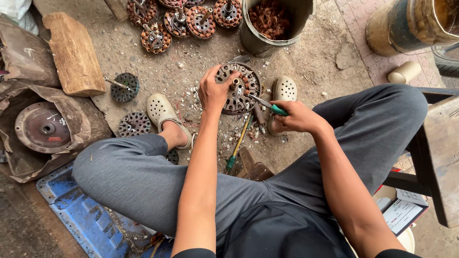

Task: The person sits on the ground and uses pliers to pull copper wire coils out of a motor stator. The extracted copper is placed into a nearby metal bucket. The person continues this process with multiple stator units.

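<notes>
A person is sitting low over a dirt floor, knees apart, working on a round slotted motor stator (237, 89) lying flat on the ground between their two cream perforated clogs. The left hand (213, 91) is gripping the stator's near-left rim, fingers curled over the edge & thumb pressing on top, holding it steady. The right hand (296, 116) is closed round the green handles of a pair of pliers (267, 103), whose metal tips are reaching into the stator close to its centre shaft, where some copper winding is showing; whether the tips are pinching wire can't be told.

A screwdriver w/ a yellow shaft & green handle (237, 143) is lying on the ground just below the stator, amid scraps of white insulation. At top, a metal bucket (267, 40) is holding loose copper wire, and beside it a cluster of stators w/ copper windings (184, 19) is sitting untouched. Two bare stripped cores are lying near the left foot, one w/ a shaft (125, 87), one without (134, 124). A wooden block (74, 52) is resting at upper left, w/ a reddish round motor cover (42, 127) on crumpled brown paper below it. A blue metal tray (81, 215) is lying under the left knee; a wooden stool (437, 157) is standing at right.
</notes>
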